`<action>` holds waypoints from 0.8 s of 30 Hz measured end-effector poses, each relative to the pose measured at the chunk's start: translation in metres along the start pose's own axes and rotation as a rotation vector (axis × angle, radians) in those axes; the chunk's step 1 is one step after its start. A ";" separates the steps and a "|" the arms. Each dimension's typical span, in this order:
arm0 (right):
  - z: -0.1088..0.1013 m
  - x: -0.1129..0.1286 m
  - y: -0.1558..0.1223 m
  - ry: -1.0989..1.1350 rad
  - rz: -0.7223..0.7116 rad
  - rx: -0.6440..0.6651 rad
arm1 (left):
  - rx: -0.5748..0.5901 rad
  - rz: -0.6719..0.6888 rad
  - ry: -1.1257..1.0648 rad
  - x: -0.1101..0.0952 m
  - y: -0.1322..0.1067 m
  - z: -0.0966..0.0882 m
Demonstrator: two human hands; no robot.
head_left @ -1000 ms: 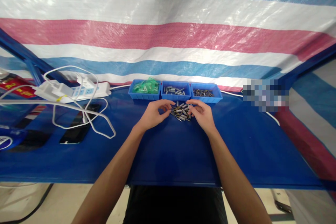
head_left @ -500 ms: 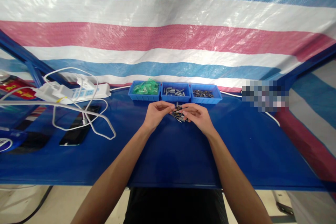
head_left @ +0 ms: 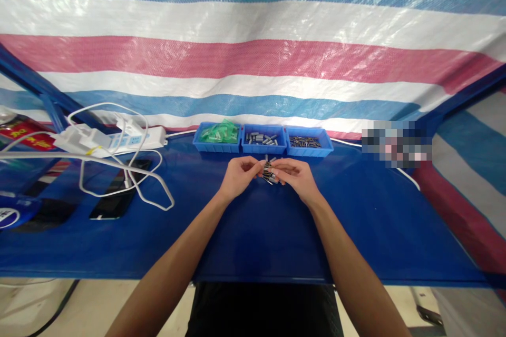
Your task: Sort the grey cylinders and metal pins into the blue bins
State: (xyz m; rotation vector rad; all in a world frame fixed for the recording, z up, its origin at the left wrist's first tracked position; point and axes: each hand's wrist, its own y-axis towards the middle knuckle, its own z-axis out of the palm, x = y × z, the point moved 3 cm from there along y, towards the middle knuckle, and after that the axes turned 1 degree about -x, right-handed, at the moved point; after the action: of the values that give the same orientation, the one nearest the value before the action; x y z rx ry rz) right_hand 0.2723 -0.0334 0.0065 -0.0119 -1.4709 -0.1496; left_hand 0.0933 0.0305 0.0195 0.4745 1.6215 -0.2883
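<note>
Over the blue table, my left hand [head_left: 240, 175] and my right hand [head_left: 295, 176] meet with fingertips pinched close together. Between and under them lies a small cluster of metal pins and short grey sleeves [head_left: 270, 178], partly covered by the fingers. What each hand pinches is too small to name. Just beyond stand three blue bins side by side: the left bin [head_left: 217, 147] holds green plastic bags [head_left: 221, 131], the middle bin [head_left: 264, 149] holds grey metal cylinders [head_left: 261, 139], and the right bin [head_left: 310, 151] holds thin dark screw-like pins [head_left: 304, 141].
To the left, a white power strip [head_left: 148, 138] with tangled white cables [head_left: 158, 197] sits near a black phone [head_left: 113, 202]. A red can [head_left: 29, 131] and a blue item [head_left: 19, 210] stand at the far left. Striped sheeting [head_left: 253, 58] hangs behind the table [head_left: 264, 242].
Both hands have shifted slightly toward me, fingers still pinched over the cluster. The metal pieces under the fingers look slightly rearranged. The bins stay in place.
</note>
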 end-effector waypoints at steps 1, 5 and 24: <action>0.001 0.000 0.000 -0.002 -0.003 0.000 | 0.005 0.004 0.023 0.001 0.000 0.000; -0.001 0.000 0.002 -0.020 -0.009 -0.036 | -0.042 0.127 0.253 0.001 0.000 -0.005; -0.035 -0.003 0.008 -0.171 -0.150 -0.401 | 0.198 0.353 0.875 0.008 0.001 -0.022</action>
State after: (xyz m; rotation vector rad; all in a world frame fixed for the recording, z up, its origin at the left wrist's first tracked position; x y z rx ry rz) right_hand 0.3071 -0.0289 0.0008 -0.2452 -1.5902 -0.5753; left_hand 0.0739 0.0426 0.0139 1.1328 2.3091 0.0489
